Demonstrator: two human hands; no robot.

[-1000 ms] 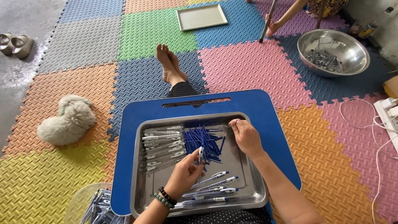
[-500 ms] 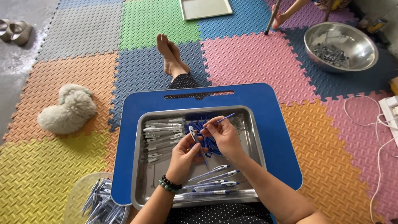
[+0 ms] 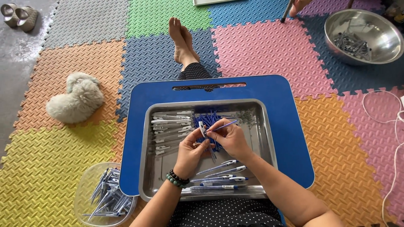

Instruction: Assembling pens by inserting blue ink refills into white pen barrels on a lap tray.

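Note:
A steel tray (image 3: 269,138) rests on a blue lap table (image 3: 290,101). My left hand (image 3: 191,151) grips a clear pen barrel (image 3: 203,130) over the tray's middle. My right hand (image 3: 230,138) pinches a thin blue refill (image 3: 225,125), its tip at the barrel's end. The two hands touch. Under them lies a pile of blue refills (image 3: 208,120). Empty clear barrels (image 3: 168,130) lie in the tray's left part. Several finished pens (image 3: 221,174) lie along its near side.
A clear plastic tub of pens (image 3: 105,195) stands on the floor at the lower left. A steel bowl of small metal parts (image 3: 364,35) is at the upper right, by another person's hand (image 3: 299,5). A fluffy white slipper (image 3: 75,98) lies left; a white cord (image 3: 393,122) lies right.
My right hand came from the tray's right side to the middle with a blue refill. My left hand rose with the barrel to meet it.

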